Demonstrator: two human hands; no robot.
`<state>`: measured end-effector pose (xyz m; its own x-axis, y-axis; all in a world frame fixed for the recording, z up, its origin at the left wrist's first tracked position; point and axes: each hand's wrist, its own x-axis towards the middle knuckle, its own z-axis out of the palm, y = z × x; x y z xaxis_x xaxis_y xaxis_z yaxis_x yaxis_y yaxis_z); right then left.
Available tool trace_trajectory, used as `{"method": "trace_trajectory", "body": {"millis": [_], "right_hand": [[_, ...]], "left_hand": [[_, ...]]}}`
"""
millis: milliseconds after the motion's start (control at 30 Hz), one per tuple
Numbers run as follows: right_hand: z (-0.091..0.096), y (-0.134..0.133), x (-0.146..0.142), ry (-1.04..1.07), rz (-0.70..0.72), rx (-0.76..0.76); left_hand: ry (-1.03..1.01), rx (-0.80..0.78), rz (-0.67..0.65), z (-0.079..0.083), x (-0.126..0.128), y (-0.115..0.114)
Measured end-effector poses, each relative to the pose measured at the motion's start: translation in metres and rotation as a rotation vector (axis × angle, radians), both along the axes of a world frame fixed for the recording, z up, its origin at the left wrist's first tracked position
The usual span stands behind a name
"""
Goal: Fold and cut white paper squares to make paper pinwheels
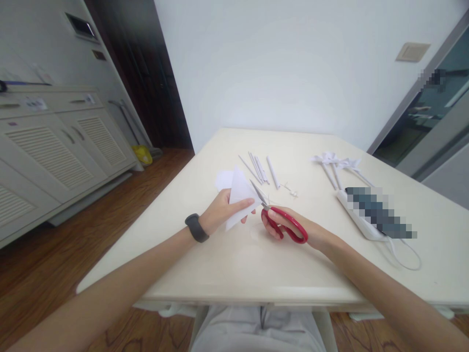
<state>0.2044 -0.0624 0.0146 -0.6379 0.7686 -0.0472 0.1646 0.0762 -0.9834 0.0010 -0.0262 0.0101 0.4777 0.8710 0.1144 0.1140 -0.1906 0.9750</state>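
My left hand point(223, 212), with a black band on the wrist, pinches a folded triangle of white paper point(240, 193) above the table. Its thumb lies across the front of the paper near the right corner. My right hand point(274, 227) is wrapped around the red handles of a pair of scissors point(293, 229). The scissors' blades point up and to the left, right beside the paper's right corner; whether they touch it I cannot tell. Behind the triangle, more white paper point(223, 180) lies on the table, partly hidden.
Several thin white paper sticks point(259, 169) and a thicker white paper tube point(273, 172) lie beyond my hands. At the right are white paper pinwheels point(330, 159) on sticks and a white object point(361, 217) with a cord, partly pixelated. Small white scraps point(293, 193) lie mid-table.
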Motion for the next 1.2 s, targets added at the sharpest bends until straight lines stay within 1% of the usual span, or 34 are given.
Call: {"method": "trace_trajectory", "body": {"millis": [300, 667, 900, 1033, 1200], "right_hand": [[0.0001, -0.0010, 0.0010, -0.002, -0.007, 0.003], [-0.0028, -0.0006, -0.0004, 0.008, -0.023, -0.017], [-0.0028, -0.0011, -0.0006, 0.011, -0.037, -0.022], [-0.0022, -0.0010, 0.0006, 0.004, -0.032, -0.025], [-0.0010, -0.0008, 0.0019, 0.026, 0.009, -0.020]], "left_hand": [[-0.007, -0.004, 0.010, 0.0033, 0.0013, -0.0018], [-0.054, 0.023, 0.004, -0.0006, 0.0020, -0.0011], [-0.152, -0.047, -0.007, -0.0016, 0.0030, -0.0005], [-0.110, -0.021, 0.011, -0.0016, 0.0017, 0.0005], [-0.033, 0.001, 0.012, -0.0011, -0.0006, 0.0009]]}}
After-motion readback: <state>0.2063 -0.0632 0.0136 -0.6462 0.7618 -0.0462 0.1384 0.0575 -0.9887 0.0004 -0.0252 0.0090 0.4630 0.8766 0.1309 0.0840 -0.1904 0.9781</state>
